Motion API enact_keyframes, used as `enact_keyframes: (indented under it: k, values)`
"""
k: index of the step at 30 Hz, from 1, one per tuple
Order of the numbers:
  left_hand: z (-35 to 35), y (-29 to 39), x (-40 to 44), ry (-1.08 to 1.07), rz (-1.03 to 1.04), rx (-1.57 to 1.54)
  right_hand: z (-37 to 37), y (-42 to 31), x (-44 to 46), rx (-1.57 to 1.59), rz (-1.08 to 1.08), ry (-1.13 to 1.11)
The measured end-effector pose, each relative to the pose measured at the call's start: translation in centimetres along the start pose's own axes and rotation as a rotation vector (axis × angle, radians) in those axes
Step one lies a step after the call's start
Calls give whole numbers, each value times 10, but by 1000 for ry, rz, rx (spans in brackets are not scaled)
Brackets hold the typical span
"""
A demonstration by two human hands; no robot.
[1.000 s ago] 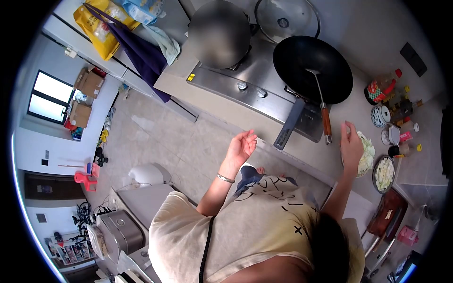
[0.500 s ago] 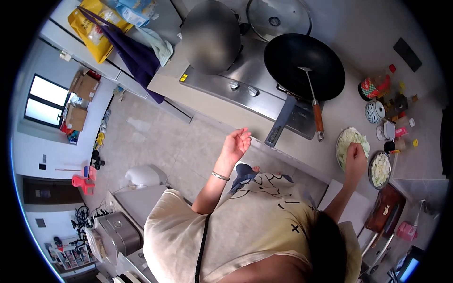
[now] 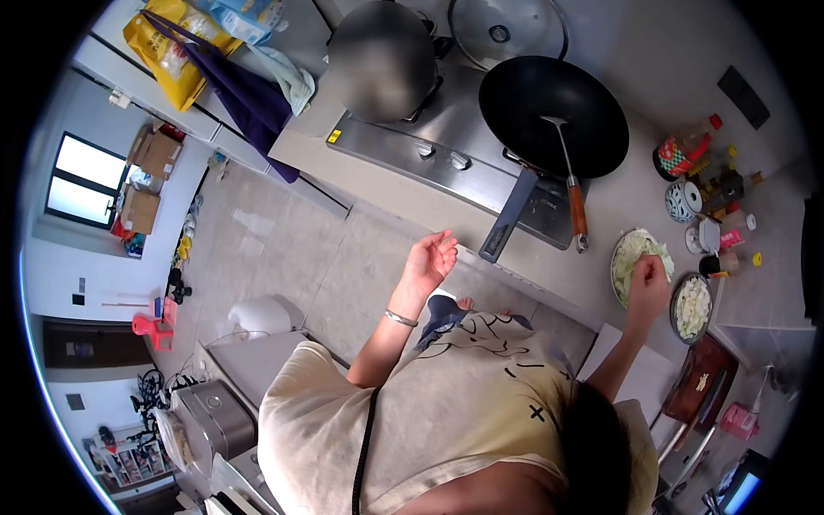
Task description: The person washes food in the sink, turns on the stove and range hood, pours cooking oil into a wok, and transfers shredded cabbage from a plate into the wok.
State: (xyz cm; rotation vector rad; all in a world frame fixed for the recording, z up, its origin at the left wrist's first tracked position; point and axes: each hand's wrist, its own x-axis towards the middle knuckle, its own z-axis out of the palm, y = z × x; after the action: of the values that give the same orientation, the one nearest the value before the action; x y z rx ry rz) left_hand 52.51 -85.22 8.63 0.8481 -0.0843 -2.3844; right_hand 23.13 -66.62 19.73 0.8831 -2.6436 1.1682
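Over the near right edge of a plate of chopped cabbage [image 3: 633, 253], my right hand [image 3: 650, 287] has its fingers curled together. Whether any cabbage is pinched in them is hidden. My left hand [image 3: 432, 259], with a silver bangle at the wrist, hangs in front of the counter edge. Its palm faces up, its fingers are apart and loosely bent, and it holds nothing. A black wok [image 3: 524, 103] stands on the stove, and a spatula with a wooden handle [image 3: 578, 213] rests in it. A second plate of pale chopped vegetable [image 3: 692, 307] is beside my right hand.
The wok's long handle [image 3: 508, 219] sticks out past the counter edge near my left hand. A glass lid [image 3: 549, 30] leans behind the wok. Sauce bottles [image 3: 682, 160] and jars stand along the wall. A brown cutting board [image 3: 699, 382] lies at the right.
My right hand stays at the cabbage plate, its fingers shifted slightly. My left hand keeps its place. The view has shifted very slightly.
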Motion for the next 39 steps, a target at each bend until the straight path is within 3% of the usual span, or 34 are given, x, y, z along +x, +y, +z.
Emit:
enact_keyframes:
  k: [8, 26, 32, 39]
  values:
    - [2, -1, -6, 11, 49, 23, -4, -8, 5, 80, -53, 111]
    - [-32, -30, -41, 75, 146, -125, 14, 3, 4, 170, -293, -20]
    - [-23, -41, -47, 98, 178, -119, 8, 0, -3, 285, -275, -70]
    - [-16, -39, -48, 61, 146, -163, 17, -47, -35, 424, -475, -141]
